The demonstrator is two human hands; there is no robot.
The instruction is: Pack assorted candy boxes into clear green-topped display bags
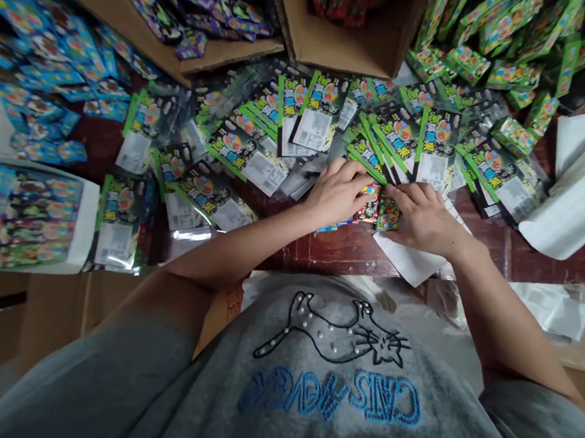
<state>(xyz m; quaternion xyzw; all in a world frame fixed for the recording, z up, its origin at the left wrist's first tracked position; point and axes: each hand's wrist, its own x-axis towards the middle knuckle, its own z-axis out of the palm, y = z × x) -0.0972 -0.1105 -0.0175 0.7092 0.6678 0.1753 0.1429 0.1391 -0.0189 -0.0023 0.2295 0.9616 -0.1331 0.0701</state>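
Near the table's front edge, my left hand (pixel 337 190) curls over a small red printed box (pixel 368 209), thumb lying along it. Under that palm, the edges of blue and purple boxes (pixel 328 227) peek out, mostly hidden. My right hand (pixel 426 215) is closed on a small green printed box (pixel 389 216) just right of the red one. Its fingertips reach the box's far end. Beyond both hands lie black-and-green printed clear pouches (pixel 377 148), overlapping in a loose spread. A white paper sheet (pixel 414 261) sticks out below my right hand.
Cardboard cartons at the back hold purple packs (pixel 226 14) and red packs (pixel 345 6). Blue packs (pixel 58 49) pile at the left, green boxes (pixel 505 40) at the right. A white tray (pixel 88 225) of printed packs sits front left. Rolled white paper (pixel 568 211) lies right.
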